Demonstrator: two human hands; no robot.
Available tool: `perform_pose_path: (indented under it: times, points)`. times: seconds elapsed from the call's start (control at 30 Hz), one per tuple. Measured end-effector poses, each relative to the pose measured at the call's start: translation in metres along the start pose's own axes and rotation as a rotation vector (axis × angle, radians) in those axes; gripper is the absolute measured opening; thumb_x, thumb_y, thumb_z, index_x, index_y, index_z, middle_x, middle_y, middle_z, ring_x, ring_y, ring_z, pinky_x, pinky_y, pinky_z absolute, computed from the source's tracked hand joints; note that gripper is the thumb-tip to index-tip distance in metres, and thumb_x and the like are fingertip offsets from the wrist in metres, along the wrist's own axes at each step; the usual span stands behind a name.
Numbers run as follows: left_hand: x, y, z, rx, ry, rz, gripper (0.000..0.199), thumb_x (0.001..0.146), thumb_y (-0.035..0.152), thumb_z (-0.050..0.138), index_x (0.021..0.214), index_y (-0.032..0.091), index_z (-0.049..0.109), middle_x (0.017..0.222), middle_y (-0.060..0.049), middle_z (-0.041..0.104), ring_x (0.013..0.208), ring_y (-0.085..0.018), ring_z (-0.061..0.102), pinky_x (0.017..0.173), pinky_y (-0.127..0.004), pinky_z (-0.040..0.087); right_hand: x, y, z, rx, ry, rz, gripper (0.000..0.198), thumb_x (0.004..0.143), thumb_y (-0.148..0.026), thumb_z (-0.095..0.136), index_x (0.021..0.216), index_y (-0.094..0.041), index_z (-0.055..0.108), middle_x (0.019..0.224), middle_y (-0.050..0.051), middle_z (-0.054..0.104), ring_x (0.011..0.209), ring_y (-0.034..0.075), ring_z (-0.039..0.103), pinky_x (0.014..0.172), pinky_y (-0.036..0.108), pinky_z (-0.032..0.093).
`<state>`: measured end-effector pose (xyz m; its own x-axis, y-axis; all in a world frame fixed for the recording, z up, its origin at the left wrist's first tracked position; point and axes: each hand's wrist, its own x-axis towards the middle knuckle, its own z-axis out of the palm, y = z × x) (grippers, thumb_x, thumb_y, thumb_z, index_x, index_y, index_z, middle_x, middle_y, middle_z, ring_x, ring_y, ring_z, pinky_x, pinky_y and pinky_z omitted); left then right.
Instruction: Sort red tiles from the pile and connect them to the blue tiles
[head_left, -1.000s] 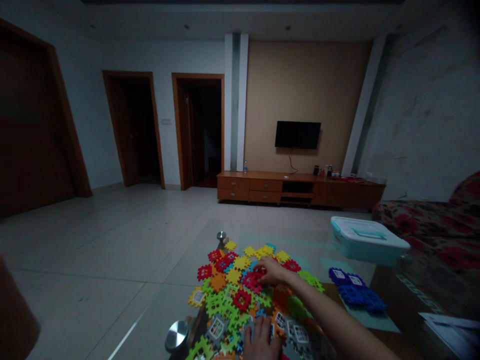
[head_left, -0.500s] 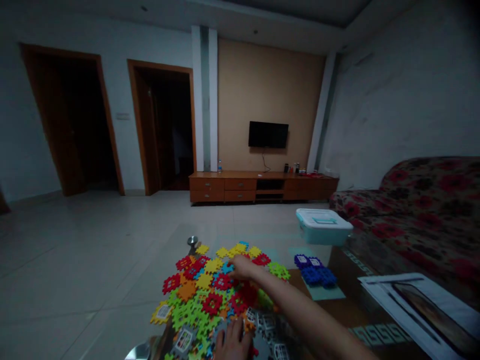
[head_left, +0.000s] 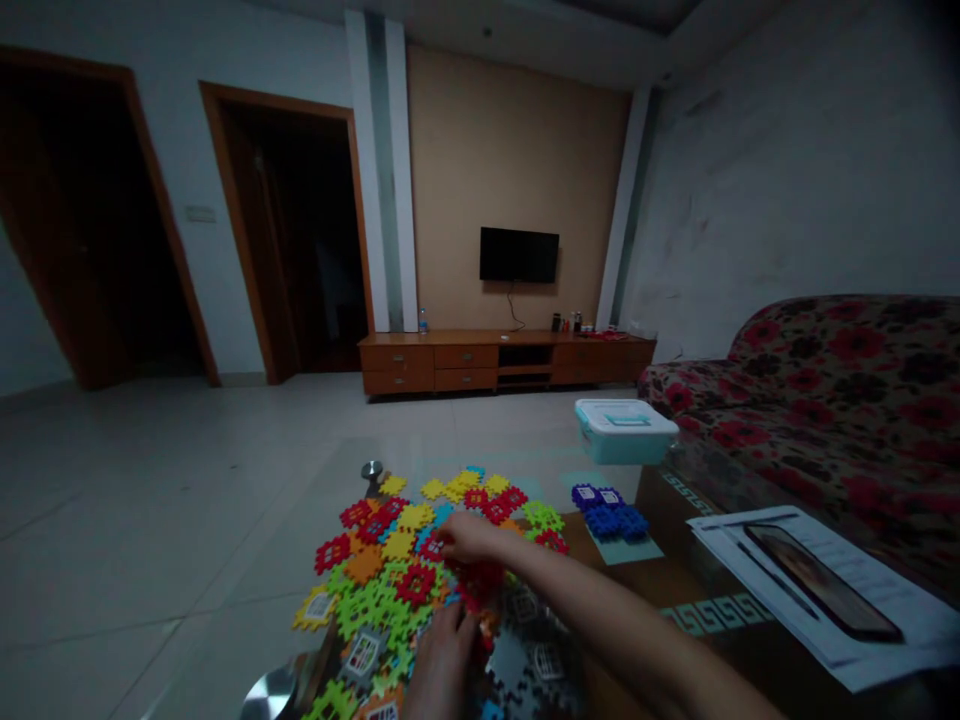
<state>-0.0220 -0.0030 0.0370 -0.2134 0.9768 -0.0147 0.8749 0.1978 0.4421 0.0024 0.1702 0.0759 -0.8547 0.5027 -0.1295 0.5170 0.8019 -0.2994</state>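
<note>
Head cam: my right hand (head_left: 466, 538) was reached fwd, palm down, onto the pile of foam puzzle tiles (head_left: 390, 590). Fingertips lay on a red tile (head_left: 431, 547), fingers bent low over it; couldn't tell if they had a real grip or only pressed. My left hand (head_left: 442, 660) sat nearer my body, flat on the near part of the pile w/ fingers loosely spread, nothing clasped that I could see.

Edges & room: the tiles ran left of both hands right up to the glass table's edge (head_left: 330, 500), so little spare room that side; a round metal fitting (head_left: 371, 468) stood beyond my right fingertips at the far corner. Right of my right hand was open tabletop, then a small stack of blue tiles (head_left: 609, 518) on a pale mat, well apart from the main pile. Farther beyond those, a teal lidded box (head_left: 624, 430). To the far right of my forearm, a sheet of paper (head_left: 825, 590) w/ a dark phone (head_left: 821, 582) on it.

Surface: glass over dark wood. Room was dim: tiled floor, TV (head_left: 519, 254) on the far wall above a low wooden cabinet (head_left: 502, 362), floral sofa (head_left: 840, 390) on the right.
</note>
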Motion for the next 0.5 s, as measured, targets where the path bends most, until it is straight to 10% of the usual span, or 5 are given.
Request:
perform_pose_path:
  times: [0.33, 0.5]
  points:
    - [-0.007, -0.006, -0.020, 0.021, 0.047, -0.010, 0.053, 0.075, 0.004, 0.044, 0.123, 0.020, 0.063, 0.141, -0.008, 0.055, 0.132, -0.021, 0.048, 0.111, -0.034, 0.035, -0.087, 0.051, -0.001, 0.110, 0.067, 0.047, 0.024, 0.082, -0.013, 0.058, 0.099, -0.018, 0.074, 0.097, 0.006, 0.074, 0.088, 0.020, 0.063, 0.076, 0.027, 0.044]
    - [-0.010, -0.003, -0.034, 0.224, 0.184, -0.144, 0.049, 0.084, 0.007, 0.041, 0.128, 0.019, 0.060, 0.146, -0.012, 0.048, 0.137, -0.026, 0.041, 0.110, -0.041, 0.035, -0.113, 0.041, 0.020, 0.099, 0.075, 0.149, 0.030, 0.076, -0.037, 0.075, 0.099, -0.017, 0.072, 0.101, 0.011, 0.071, 0.093, 0.026, 0.062, 0.076, 0.032, 0.044]
